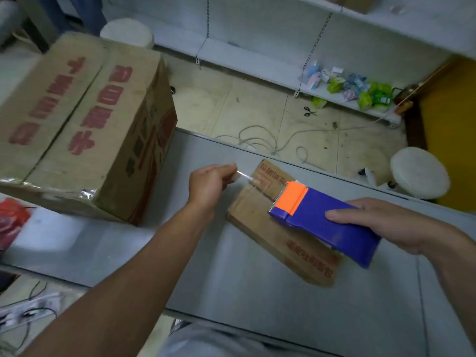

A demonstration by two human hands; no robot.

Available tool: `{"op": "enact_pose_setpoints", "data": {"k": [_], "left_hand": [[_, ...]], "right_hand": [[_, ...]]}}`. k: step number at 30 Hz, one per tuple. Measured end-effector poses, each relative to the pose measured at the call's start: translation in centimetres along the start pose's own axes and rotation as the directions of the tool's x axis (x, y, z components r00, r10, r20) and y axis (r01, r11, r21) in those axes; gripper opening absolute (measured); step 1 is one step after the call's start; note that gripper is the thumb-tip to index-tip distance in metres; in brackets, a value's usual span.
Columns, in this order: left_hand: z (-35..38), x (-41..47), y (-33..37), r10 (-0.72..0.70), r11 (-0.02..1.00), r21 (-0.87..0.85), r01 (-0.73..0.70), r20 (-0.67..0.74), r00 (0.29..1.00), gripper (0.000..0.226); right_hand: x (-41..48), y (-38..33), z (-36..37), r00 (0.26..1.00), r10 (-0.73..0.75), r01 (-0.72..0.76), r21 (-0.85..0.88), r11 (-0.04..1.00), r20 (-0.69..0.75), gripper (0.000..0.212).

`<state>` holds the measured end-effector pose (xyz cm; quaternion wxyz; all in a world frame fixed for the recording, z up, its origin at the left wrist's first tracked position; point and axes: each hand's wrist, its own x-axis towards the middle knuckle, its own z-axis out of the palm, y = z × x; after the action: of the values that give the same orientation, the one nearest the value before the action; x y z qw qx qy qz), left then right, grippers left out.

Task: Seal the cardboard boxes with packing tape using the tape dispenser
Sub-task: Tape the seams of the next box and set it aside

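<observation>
A small flat cardboard box (pixel 260 228) with red print lies on the grey table (pixel 257 305). Above it my right hand (pixel 386 222) grips a blue tape dispenser (pixel 327 222) with an orange front and a toothed blade. A strip of clear tape (pixel 251 180) stretches from the dispenser to my left hand (pixel 208 184), which pinches the tape's free end, left of the small box. A large cardboard box (pixel 85 124) with red characters stands at the table's left, its flaps closed and shiny tape along its near lower edge.
A red bag (pixel 13 220) sits at the left edge. Beyond the table lie a tiled floor with loose cable (pixel 260 140), scissors (pixel 309 111), a white round stool (pixel 419 172), and a low shelf with small colourful packets (pixel 355 88). Cables trail at lower left.
</observation>
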<state>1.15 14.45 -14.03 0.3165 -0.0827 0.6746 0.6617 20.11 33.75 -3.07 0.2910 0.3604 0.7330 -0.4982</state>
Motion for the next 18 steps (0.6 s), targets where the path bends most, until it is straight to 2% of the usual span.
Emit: {"op": "enact_pose_setpoints", "data": {"k": [4,8,14,18], "left_hand": [[-0.1,0.6,-1.6,-0.054,0.999,0.003,0.054,-0.001,0.999,0.012],[0.7,0.5,-3.0,-0.098,0.995,0.034,0.098,0.0,0.995,0.014],[0.1,1.4,-3.8,-0.02,0.956,0.293,-0.025,0.148,0.989,0.029],[-0.1,2.2,-3.5,0.003,0.862,0.494,-0.117,0.225,0.974,0.033]], "right_hand": [[0.5,-0.1,0.3,0.999,0.052,-0.052,-0.018,0.998,0.0,0.06],[1.0,-0.8,0.6,0.994,0.107,-0.106,-0.039,0.994,0.009,0.052],[1.4,-1.5,0.9,0.987,0.16,-0.16,-0.057,0.985,-0.005,0.052],[1.2,-1.4,1.3,0.985,0.168,-0.169,-0.039,0.985,-0.026,0.055]]}}
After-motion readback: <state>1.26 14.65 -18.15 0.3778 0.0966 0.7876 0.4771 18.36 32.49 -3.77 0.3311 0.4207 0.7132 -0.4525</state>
